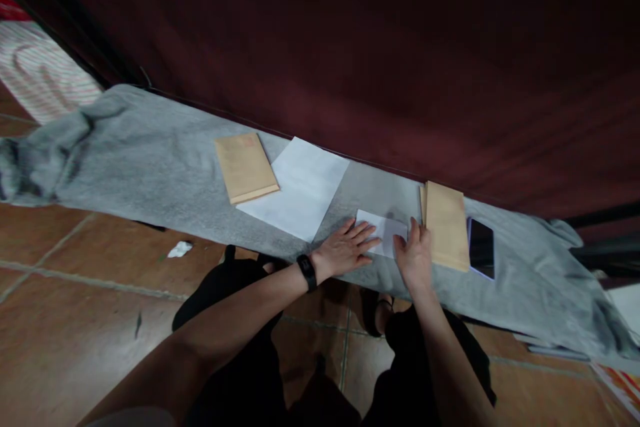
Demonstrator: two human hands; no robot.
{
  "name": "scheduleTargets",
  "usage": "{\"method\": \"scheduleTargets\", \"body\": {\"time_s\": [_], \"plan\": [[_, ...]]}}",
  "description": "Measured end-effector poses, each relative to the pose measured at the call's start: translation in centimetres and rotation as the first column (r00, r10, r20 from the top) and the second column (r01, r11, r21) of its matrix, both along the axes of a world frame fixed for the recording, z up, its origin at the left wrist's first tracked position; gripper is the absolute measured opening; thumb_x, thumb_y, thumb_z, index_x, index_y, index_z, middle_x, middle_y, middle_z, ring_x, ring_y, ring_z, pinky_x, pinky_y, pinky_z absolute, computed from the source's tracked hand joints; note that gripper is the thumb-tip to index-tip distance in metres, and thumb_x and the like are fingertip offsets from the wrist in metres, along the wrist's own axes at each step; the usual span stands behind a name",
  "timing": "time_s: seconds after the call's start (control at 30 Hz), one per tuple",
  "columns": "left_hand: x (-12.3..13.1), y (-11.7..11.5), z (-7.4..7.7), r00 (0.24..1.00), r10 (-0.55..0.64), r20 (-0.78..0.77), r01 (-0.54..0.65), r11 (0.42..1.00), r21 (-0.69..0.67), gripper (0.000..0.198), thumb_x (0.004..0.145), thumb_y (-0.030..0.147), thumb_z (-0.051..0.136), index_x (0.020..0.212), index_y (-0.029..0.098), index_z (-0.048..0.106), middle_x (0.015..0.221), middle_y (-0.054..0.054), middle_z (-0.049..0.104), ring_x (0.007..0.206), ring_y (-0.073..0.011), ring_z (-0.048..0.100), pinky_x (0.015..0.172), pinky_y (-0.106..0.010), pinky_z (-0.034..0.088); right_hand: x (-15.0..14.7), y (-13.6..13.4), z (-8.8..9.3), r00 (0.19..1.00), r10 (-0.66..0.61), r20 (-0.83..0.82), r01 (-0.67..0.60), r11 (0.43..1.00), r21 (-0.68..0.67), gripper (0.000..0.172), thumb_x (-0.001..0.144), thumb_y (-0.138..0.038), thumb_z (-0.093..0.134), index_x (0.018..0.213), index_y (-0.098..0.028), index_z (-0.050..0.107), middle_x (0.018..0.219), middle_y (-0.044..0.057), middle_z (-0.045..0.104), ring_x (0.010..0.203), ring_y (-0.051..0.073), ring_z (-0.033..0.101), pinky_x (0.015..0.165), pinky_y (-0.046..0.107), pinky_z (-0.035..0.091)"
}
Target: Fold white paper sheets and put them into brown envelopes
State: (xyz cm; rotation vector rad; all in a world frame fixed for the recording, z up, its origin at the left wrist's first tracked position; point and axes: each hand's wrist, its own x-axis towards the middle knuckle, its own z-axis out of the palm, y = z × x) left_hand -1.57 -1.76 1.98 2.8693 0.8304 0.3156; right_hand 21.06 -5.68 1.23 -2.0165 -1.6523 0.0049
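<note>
A small folded sheet of white paper (387, 232) with a crease lies on the grey cloth. My left hand (346, 251) rests flat on its left part, fingers spread, a black band on the wrist. At the right edge of that paper is my right hand (415, 255), thumb and fingers apart, with the thumb touching the sheet. Just beyond it, brown paper envelopes (447, 227) lie in a small stack. Left of my hands is a larger white sheet (310, 180), partly covered by another brown envelope or stack (247, 165).
A phone (481, 248) lies right of the envelope stack. The grey cloth (150, 160) covers a long narrow surface, with a dark red curtain-like cloth (350, 67) behind it. On the tiled floor (95, 320) lies a crumpled white scrap (179, 249).
</note>
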Motion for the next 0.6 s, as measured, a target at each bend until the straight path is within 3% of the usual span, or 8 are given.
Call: {"method": "scheduleTargets", "body": {"time_s": [0.1, 0.2, 0.37, 0.6], "plan": [[0.2, -0.1, 0.1, 1.0, -0.003, -0.007, 0.003, 0.999, 0.034, 0.052, 0.104, 0.05, 0.041, 0.151, 0.026, 0.047, 0.164, -0.007, 0.038, 0.154, -0.023, 0.029, 0.126, -0.047, 0.012, -1.2, 0.0, -0.3, 0.983, 0.176, 0.059, -0.177, 0.984, 0.004, 0.053, 0.102, -0.036, 0.04, 0.152, -0.016, 0.043, 0.152, 0.019, 0.047, 0.14, 0.03, 0.045, 0.113, 0.051, 0.041], [0.5, -0.4, 0.0, 1.0, 0.004, -0.014, -0.003, 0.998, 0.06, 0.053, 0.103, 0.048, 0.045, 0.146, 0.018, 0.052, 0.161, -0.011, 0.043, 0.153, -0.0235, 0.03, 0.126, -0.045, 0.013, -2.3, -0.1, -0.9, 0.937, 0.339, 0.089, -0.327, 0.937, -0.124, 0.052, 0.106, -0.036, 0.03, 0.153, -0.017, 0.044, 0.16, 0.015, 0.041, 0.148, 0.026, 0.037, 0.119, 0.051, 0.033], [0.7, -0.8, -0.2, 0.999, 0.023, -0.038, -0.021, 0.998, 0.066, 0.058, 0.103, 0.047, 0.046, 0.149, 0.012, 0.048, 0.158, -0.015, 0.046, 0.151, -0.0236, 0.035, 0.126, -0.045, 0.014, -2.6, -0.3, -1.5, 0.935, 0.305, 0.183, -0.26, 0.937, -0.231, 0.053, 0.108, -0.034, 0.028, 0.158, -0.018, 0.036, 0.166, 0.014, 0.031, 0.154, 0.029, 0.026, 0.118, 0.056, 0.03], [0.6, -1.2, 0.0, 0.996, 0.082, -0.04, -0.079, 0.995, 0.058, 0.062, 0.101, 0.047, 0.049, 0.149, 0.008, 0.046, 0.158, -0.019, 0.043, 0.152, -0.027, 0.033, 0.126, -0.046, 0.016, -2.5, -0.5, -1.7, 0.934, 0.249, 0.256, -0.199, 0.958, -0.206, 0.053, 0.107, -0.035, 0.034, 0.157, -0.019, 0.037, 0.166, 0.017, 0.03, 0.152, 0.031, 0.03, 0.117, 0.057, 0.031]]}}
